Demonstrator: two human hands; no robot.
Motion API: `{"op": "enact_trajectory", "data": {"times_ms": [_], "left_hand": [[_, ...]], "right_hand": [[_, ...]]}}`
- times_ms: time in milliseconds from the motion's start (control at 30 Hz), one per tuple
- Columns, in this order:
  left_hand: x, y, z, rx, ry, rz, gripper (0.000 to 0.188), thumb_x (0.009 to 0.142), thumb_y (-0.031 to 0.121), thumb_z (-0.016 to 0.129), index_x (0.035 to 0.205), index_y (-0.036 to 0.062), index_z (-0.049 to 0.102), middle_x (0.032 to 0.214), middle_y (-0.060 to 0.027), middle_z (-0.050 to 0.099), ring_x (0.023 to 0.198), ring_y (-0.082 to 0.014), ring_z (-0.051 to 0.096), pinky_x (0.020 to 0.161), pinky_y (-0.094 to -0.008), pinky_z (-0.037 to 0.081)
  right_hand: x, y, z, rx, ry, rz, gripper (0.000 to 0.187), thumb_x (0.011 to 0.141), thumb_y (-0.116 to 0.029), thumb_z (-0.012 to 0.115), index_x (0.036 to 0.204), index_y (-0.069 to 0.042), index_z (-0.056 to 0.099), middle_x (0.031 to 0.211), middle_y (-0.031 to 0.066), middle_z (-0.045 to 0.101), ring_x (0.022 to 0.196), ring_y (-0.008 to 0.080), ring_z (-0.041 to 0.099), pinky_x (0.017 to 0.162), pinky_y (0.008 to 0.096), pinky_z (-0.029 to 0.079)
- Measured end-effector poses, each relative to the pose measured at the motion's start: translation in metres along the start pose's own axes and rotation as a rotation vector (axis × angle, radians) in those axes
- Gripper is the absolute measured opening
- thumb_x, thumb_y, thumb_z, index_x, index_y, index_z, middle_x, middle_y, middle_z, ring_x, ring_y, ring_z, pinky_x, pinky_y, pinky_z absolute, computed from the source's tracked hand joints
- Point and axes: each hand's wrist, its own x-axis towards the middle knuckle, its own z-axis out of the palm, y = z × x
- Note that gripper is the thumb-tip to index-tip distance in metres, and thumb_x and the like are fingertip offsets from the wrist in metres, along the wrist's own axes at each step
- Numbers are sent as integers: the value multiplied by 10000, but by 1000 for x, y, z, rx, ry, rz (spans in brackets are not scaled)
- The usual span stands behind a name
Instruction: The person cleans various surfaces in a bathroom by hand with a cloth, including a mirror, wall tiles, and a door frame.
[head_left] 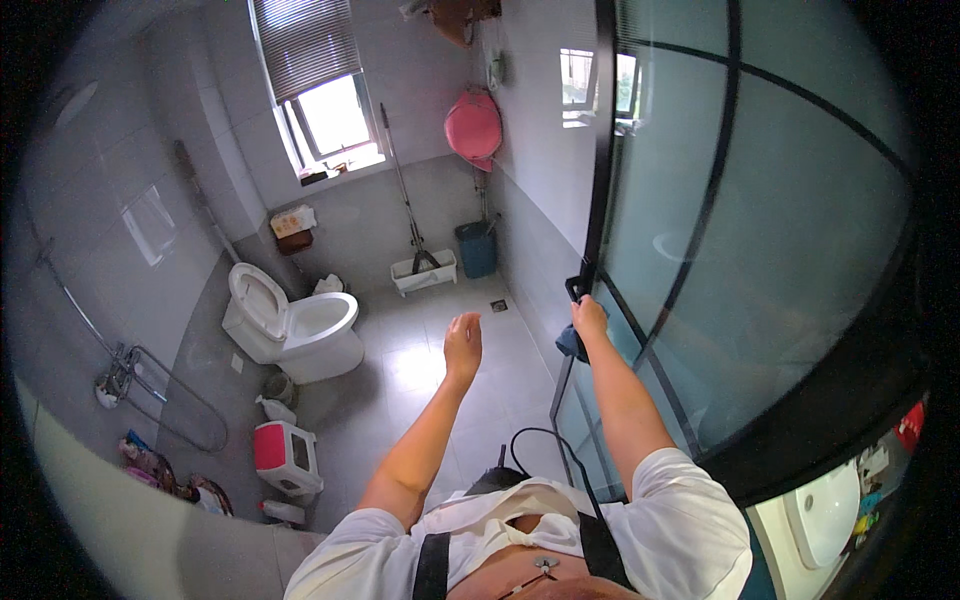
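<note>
My right hand (pixel 588 316) is closed at the edge of the framed glass door (pixel 690 200), right by its black handle (pixel 574 289). A dark blue cloth (pixel 571 343) hangs just under that hand, bunched in its grip against the door. The fingertips are partly hidden by the back of the hand. My left hand (pixel 463 345) is held out in the air over the grey tiled floor (pixel 420 430), its fingers loosely bent and nothing visible in them.
A white toilet (pixel 318 335) with its lid up stands left, near a red and white step stool (pixel 287 456). By the far wall are a mop (pixel 405 190) in a white bucket (pixel 424 272) and a blue bin (pixel 476 250). A washbasin (pixel 825 515) sits lower right, beyond the door.
</note>
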Motion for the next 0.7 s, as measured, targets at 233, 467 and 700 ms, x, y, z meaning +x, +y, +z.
{"op": "enact_trajectory", "data": {"times_ms": [233,467,700], "left_hand": [[4,-25,-3,5,34,1,130,879,128,495,903,60,604,852,-108,588,839,-281,544,741,-363,437],[-7,-14,-17,-30,4,36,102,866,86,522,896,34,604,799,-108,577,709,-236,536,662,-331,438],[-13,19,-51,42,91,85,119,870,97,511,912,45,610,820,-107,595,748,-248,543,655,-340,431]], "right_hand": [[23,-14,-13,-144,-75,3,331,841,-356,545,992,-62,569,941,193,629,890,358,602,756,464,476],[8,-30,-9,-212,-103,-87,287,844,-329,542,948,-64,578,896,182,636,861,351,612,726,457,489],[-74,-89,7,-120,-190,-270,299,866,-336,506,959,-54,549,879,188,636,824,360,617,709,465,492]]}}
